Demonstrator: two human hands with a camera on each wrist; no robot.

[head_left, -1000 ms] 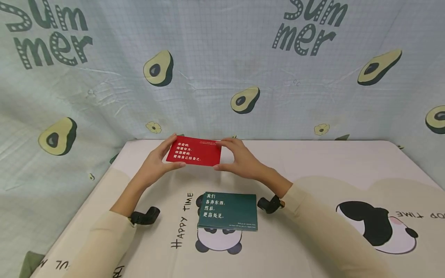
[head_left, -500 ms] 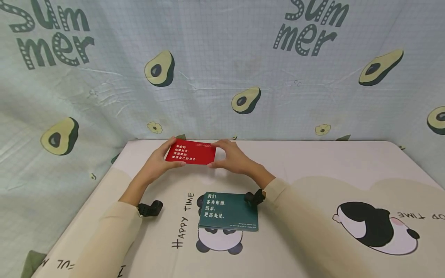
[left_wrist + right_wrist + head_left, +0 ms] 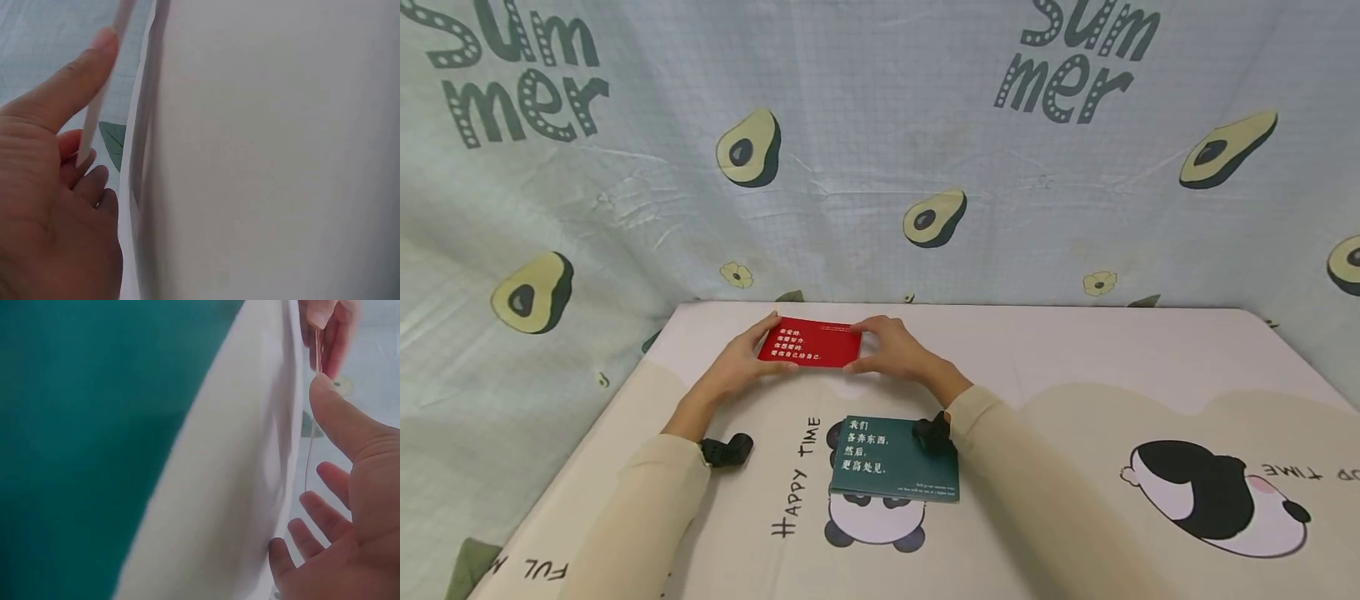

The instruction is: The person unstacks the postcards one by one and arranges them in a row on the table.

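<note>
A small red notebook [image 3: 812,342] with white lettering on its cover is held over the far left part of the table. My left hand [image 3: 739,364] grips its left end, thumb at the near edge and fingers at the far edge. At the right end, my right hand [image 3: 897,350] holds it in the same way. The left wrist view shows the notebook edge-on as a pale strip [image 3: 94,122] between thumb and fingers. Closer to me, a dark green notebook [image 3: 872,467] lies flat, its upper right corner hidden behind the right wrist's camera.
A pale tablecloth [image 3: 1045,500] printed with pandas and words covers the table. Behind its far edge hangs a light curtain [image 3: 850,150] with avocado prints. Black wrist cameras sit below both hands, the left camera [image 3: 727,451] over bare cloth.
Both hands have brought the red notebook lower, closer to the table. My right hand and forearm have shifted left, so the right wrist's camera now overlaps the green notebook, which stays put.
</note>
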